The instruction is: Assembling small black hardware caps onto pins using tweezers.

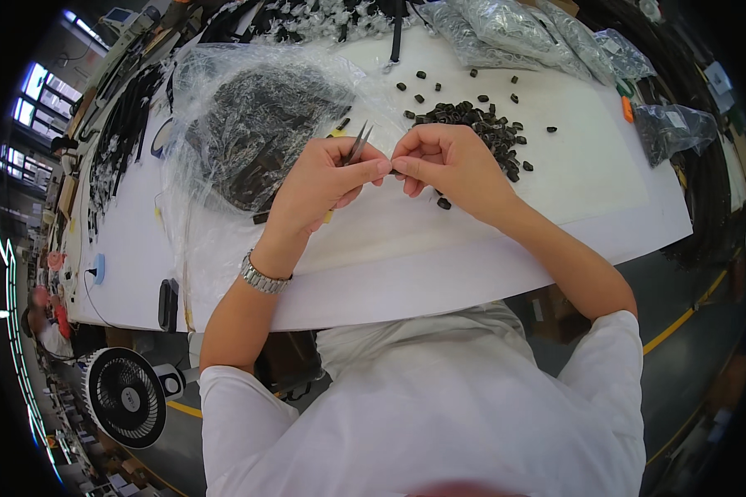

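My left hand [319, 178] is closed around what look like small snips, with two pointed metal blades [359, 142] sticking up past the fingers. Black and yellow bits show at either side of that hand, possibly the handles. Its thumb and forefinger meet those of my right hand [456, 166], also closed, in a pinch on a small dark piece [393, 171] mostly hidden by the fingertips. Just beyond my right hand lies a heap of small black ring-like pieces [493, 137], several scattered around it. Left of my left hand, a clear plastic bag [265, 132] bulges with dark pieces.
Filled clear bags [506, 37] lie at the back right, with a smaller bag [675, 132] and an orange-handled tool [627, 108] nearby. Black strips [124, 124] line the table's left side. A black object [167, 305] stands near the front edge, above a fan [128, 398].
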Demonstrator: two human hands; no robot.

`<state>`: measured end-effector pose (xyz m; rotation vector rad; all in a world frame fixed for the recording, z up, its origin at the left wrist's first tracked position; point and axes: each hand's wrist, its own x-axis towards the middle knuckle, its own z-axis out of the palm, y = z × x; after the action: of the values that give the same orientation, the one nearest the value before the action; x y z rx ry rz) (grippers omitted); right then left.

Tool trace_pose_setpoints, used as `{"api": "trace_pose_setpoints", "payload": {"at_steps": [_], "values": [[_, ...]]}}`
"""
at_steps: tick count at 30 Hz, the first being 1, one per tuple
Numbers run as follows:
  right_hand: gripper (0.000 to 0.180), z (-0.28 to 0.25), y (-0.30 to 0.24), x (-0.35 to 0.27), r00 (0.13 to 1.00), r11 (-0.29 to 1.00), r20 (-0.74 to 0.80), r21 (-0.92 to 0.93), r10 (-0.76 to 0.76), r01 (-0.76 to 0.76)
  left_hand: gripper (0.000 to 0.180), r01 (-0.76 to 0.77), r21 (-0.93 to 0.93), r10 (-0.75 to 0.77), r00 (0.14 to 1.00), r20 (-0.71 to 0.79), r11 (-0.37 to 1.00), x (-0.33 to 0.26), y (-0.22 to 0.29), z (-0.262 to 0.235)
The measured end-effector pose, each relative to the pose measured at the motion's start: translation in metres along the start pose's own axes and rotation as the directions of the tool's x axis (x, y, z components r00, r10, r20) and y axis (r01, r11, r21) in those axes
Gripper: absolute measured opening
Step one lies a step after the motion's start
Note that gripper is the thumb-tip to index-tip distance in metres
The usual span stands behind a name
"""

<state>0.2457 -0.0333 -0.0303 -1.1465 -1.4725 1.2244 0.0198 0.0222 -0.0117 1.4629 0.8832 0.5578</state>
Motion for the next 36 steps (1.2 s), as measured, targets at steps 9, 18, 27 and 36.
{"api": "trace_pose_setpoints", "payload": {"at_steps": [9,18,27,36], "values": [[0.021,0.012,0.008,-0.005,0.989,0.831,-0.008,0.543,0.151,-0.122,0.022,-0.097,-0.225,0.077,0.993,-0.093,0.970,-0.007,-0.004,0.009],[0.020,0.010,0.017,-0.012,0.986,0.795,0.053,0.584,0.160,-0.161,0.023,-0.175,0.135,0.198,0.963,-0.183,0.975,-0.008,-0.011,0.023],[0.016,0.001,0.023,-0.012,0.953,0.607,0.218,0.735,0.211,-0.302,0.020,-0.135,-0.041,0.130,0.985,-0.114,0.990,-0.007,-0.003,0.021],[0.016,0.006,0.020,-0.014,0.951,0.610,0.213,0.730,0.225,-0.308,0.021,-0.173,0.004,0.172,0.980,-0.097,0.985,-0.011,-0.001,0.019]]}}
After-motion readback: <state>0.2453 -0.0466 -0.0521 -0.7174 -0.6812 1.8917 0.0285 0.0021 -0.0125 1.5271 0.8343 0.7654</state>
